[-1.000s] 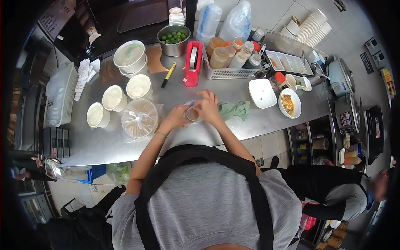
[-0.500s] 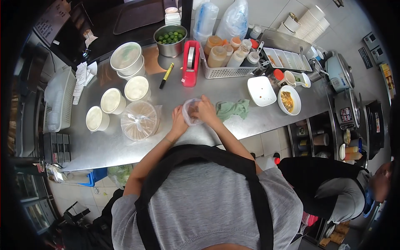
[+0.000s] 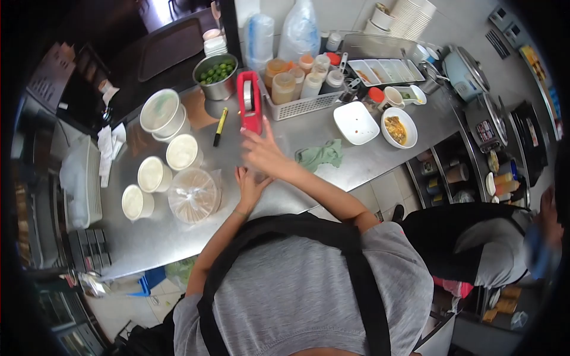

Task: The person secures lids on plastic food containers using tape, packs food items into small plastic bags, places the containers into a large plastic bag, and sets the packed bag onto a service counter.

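Observation:
My left hand [image 3: 252, 191] is low over the counter, its thumb and fingers around a clear plastic container [image 3: 259, 176], mostly hidden behind my right hand. Slightly blurred, my right hand [image 3: 262, 151] reaches across above it with fingers stretched toward the front end of the red tape dispenser [image 3: 250, 107]; whether they touch it I cannot tell. A green cloth [image 3: 320, 155] lies crumpled to the right of my hands. To their left sits a round tub in a knotted clear bag [image 3: 194, 196]. A yellow marker [image 3: 220, 127] lies beside the dispenser.
Several lidded white tubs [image 3: 155, 174] stand on the left of the steel counter [image 3: 139, 246]. Behind are a pot of green limes [image 3: 217, 77] and a basket of sauce bottles [image 3: 309, 105]. A white dish [image 3: 356, 123] and a food bowl [image 3: 399, 127] sit right. Another person [image 3: 469, 243] is at right.
My right hand has left the container and moved up and left toward the tape dispenser, fingers extending. My left hand has shifted a little around the container. The whole view has turned slightly.

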A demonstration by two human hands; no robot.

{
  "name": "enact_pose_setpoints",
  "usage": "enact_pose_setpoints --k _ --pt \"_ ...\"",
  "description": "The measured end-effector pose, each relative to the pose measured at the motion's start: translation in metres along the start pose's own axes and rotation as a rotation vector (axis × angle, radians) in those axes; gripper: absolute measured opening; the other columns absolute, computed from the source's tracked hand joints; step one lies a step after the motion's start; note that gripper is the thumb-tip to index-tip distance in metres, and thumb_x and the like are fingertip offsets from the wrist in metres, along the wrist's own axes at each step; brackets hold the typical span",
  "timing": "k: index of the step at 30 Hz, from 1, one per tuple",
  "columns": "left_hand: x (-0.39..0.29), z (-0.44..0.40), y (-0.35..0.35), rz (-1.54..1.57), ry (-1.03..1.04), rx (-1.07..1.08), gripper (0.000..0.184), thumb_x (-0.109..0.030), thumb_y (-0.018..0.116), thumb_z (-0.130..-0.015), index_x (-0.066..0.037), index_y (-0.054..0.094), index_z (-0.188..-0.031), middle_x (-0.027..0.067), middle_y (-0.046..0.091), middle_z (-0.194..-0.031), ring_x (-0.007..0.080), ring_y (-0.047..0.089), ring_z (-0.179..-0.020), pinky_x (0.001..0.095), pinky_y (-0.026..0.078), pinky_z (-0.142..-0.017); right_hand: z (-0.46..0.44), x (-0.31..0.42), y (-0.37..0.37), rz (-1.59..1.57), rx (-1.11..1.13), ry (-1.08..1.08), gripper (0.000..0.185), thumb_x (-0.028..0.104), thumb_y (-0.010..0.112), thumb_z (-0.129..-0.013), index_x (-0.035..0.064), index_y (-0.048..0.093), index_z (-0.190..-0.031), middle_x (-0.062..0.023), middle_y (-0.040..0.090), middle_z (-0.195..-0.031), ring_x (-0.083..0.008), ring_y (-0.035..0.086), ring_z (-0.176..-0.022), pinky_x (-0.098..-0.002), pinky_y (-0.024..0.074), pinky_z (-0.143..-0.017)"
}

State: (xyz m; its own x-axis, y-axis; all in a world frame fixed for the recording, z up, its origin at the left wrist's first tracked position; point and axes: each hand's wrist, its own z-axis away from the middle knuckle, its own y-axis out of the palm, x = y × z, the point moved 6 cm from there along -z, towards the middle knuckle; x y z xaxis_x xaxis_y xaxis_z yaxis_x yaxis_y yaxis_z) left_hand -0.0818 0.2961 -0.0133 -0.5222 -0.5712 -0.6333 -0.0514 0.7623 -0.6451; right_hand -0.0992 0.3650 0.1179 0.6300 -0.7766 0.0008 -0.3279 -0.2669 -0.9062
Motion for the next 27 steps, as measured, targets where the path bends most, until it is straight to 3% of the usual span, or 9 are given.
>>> enact_pose_setpoints --k 5,7,13,15,17,19,21,24,27 --pt "0.003 -0.004 -0.004 -0.006 -0.147 0.134 0.052 -0.036 0.072 -0.068 -0.002 0.059 -0.105 0.0148 0.056 -0.109 0.0328 0.039 -0.113 0.0512 0.012 -0.103 0.002 -0.010 -0.118 -0.468 -0.512 0.357 0.014 0.018 0.058 -0.082 0.0103 0.063 -0.092 -0.0024 0.063 -0.092 -0.0182 0.059 -0.094 -0.0619 0.0131 -0.100" --pt "0.015 0.003 0.003 -0.032 -0.124 0.098 0.052 -0.036 0.071 -0.068 -0.002 0.059 -0.106 0.0150 0.055 -0.109 0.0332 0.038 -0.113 0.0515 0.011 -0.103 0.008 -0.005 -0.097 -0.315 0.128 0.426 0.020 0.024 0.065 -0.077 0.0073 0.063 -0.088 -0.0041 0.064 -0.092 -0.0215 0.060 -0.092 -0.0591 0.0223 -0.097" --pt "0.038 0.006 0.025 -0.052 -0.006 0.038 0.053 -0.034 0.071 -0.067 -0.004 0.057 -0.108 0.0149 0.053 -0.111 0.0336 0.038 -0.113 0.0524 0.009 -0.104 0.024 0.006 -0.021 -0.473 0.352 0.319 0.023 0.024 0.066 -0.076 0.0032 0.064 -0.086 -0.0110 0.064 -0.088 -0.0283 0.063 -0.079 -0.0420 0.0469 -0.072" --pt "0.034 0.011 0.018 -0.061 -0.021 -0.030 0.054 -0.034 0.072 -0.066 -0.005 0.057 -0.109 0.0147 0.053 -0.111 0.0334 0.038 -0.113 0.0524 0.009 -0.104 0.022 -0.013 -0.120 -1.007 -0.330 0.556 0.019 0.013 0.065 -0.074 0.0021 0.064 -0.090 -0.0130 0.064 -0.087 -0.0300 0.062 -0.074 -0.0340 0.0482 -0.064" --pt "0.018 0.002 0.006 -0.011 -0.057 0.084 0.057 -0.035 0.072 -0.066 -0.004 0.056 -0.111 0.0161 0.053 -0.110 0.0329 0.039 -0.112 0.0527 0.010 -0.103 0.034 -0.048 -0.167 -0.670 -0.558 0.574 0.024 0.005 0.063 -0.073 0.0020 0.062 -0.097 -0.0115 0.064 -0.086 -0.0288 0.062 -0.072 -0.0327 0.0483 -0.062" --pt "0.006 -0.006 -0.007 0.001 -0.039 0.016 0.064 -0.040 0.074 -0.062 -0.004 0.055 -0.110 0.0165 0.053 -0.109 0.0319 0.039 -0.112 0.0530 0.011 -0.103 0.064 -0.096 -0.091 -0.282 0.078 0.716 0.043 0.012 0.070 -0.068 0.0050 0.057 -0.108 -0.0127 0.062 -0.100 -0.0302 0.060 -0.086 -0.0347 0.0480 -0.074" --pt "0.002 -0.008 -0.009 0.000 -0.043 0.044 0.070 -0.045 0.076 -0.056 -0.005 0.056 -0.110 0.0151 0.053 -0.111 0.0314 0.039 -0.113 0.0533 0.011 -0.103 0.100 -0.099 0.012 -0.297 0.387 0.387 0.067 0.021 0.077 -0.061 0.0073 0.049 -0.119 -0.0155 0.055 -0.114 -0.0320 0.053 -0.103 -0.0379 0.0419 -0.088" --pt "-0.005 -0.019 -0.001 0.032 -0.029 0.043 0.069 -0.045 0.076 -0.057 -0.005 0.055 -0.109 0.0127 0.053 -0.111 0.0306 0.040 -0.113 0.0544 0.011 -0.103 0.106 -0.061 0.072 -0.860 0.057 0.443 0.088 0.045 0.074 -0.060 0.0061 0.038 -0.130 -0.0161 0.045 -0.127 -0.0351 0.037 -0.120 -0.0546 0.0141 -0.104" --pt "0.054 -0.003 0.065 0.416 -0.301 0.256 0.051 -0.031 0.070 -0.068 -0.006 0.053 -0.109 0.0110 0.055 -0.107 0.0280 0.046 -0.106 0.0482 0.024 -0.100 0.076 -0.033 0.120 -0.922 -0.017 0.463 0.073 0.040 0.070 -0.064 0.0070 0.045 -0.123 -0.0156 0.048 -0.123 -0.0327 0.038 -0.120 -0.0527 0.0114 -0.105"
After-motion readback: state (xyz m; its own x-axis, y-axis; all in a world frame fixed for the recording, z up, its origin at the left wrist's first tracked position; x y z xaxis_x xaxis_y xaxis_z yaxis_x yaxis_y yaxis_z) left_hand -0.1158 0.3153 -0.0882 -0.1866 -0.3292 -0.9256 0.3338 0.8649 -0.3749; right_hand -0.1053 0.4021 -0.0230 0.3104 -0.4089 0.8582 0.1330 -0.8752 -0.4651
